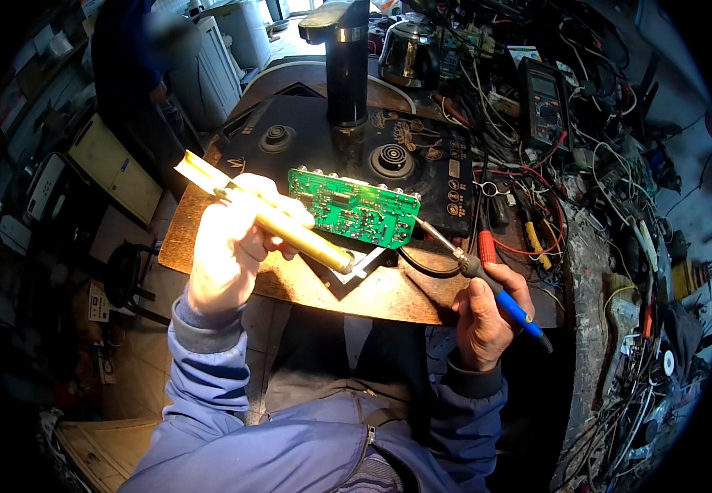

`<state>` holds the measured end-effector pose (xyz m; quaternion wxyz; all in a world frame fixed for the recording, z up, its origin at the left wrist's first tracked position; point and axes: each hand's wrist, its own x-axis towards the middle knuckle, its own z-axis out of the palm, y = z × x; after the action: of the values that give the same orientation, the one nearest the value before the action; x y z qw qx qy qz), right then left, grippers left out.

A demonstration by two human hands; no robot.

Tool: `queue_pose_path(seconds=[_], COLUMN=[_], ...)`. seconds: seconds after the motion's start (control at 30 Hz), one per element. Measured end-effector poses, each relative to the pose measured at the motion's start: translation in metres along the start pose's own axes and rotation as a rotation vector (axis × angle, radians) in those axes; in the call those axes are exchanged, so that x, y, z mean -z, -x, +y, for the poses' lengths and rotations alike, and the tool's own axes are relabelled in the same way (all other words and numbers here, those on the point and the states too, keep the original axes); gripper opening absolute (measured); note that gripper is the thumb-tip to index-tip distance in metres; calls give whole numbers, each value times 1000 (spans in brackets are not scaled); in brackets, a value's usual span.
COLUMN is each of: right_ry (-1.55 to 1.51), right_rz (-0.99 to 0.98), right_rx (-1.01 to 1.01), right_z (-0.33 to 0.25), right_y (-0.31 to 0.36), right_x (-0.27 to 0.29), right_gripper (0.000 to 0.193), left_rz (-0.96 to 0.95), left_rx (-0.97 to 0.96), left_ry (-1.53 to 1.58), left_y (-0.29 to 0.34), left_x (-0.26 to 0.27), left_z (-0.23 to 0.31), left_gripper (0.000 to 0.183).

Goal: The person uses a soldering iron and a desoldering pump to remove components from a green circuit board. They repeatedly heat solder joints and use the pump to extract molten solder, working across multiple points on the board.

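My left hand (237, 234) is closed around a yellow tube (290, 234) that slants down to the right, its upper end bright and channel-shaped. Beside those fingers, a green circuit board (352, 212) is tilted with its soldered face showing; my fingertips overlap its left edge, but I cannot tell whether they grip it. A soldering iron (500, 300) with a blue and black handle is gripped in my right hand (487, 320). Its metal tip points up-left and meets or nearly meets the board's right edge.
Behind the board, a black panel with round fittings (393, 160) and a tall dispenser spout (348, 74) lies on the wooden table (290, 287). Right of it are a multimeter (543, 103), tangled wires, yellow-handled pliers (532, 238) and a kettle (409, 53). Another person (130, 74) stands far left.
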<state>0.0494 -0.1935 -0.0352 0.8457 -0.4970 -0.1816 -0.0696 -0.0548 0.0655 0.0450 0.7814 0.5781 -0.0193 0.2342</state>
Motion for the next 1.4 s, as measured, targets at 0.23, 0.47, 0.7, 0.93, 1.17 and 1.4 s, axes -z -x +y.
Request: queue_pose_path(seconds=[0.23,0.47,0.7,0.93,1.17,1.4], right_ry=[-46,-31,-56,-54,-56,19], right_rz=[24,35,29,60,96,152], right_rx=[-48,-81,-109,-105,-72,-40], right_z=[-3,-5,-5,-5,-5,-1], right_y=[4,3,2,2,0,-19], right_x=[-3,-5,-6,-9,-11,-16], right_gripper=[20,20,19,20,22,24], left_rz=[-63,-94,-97,-80,-65,6], left_rx=[-98,-171,-120,-96,-134,-176], left_ry=[-282,-244,29,124,189,175], left_y=[-9,-35,-64,-70,-69,-67], left_x=[-14,-20,-13,-6,-2,-2], left_z=[5,-1,-28,-43,-52,-53], left_gripper=[31,36,32,32,32,31])
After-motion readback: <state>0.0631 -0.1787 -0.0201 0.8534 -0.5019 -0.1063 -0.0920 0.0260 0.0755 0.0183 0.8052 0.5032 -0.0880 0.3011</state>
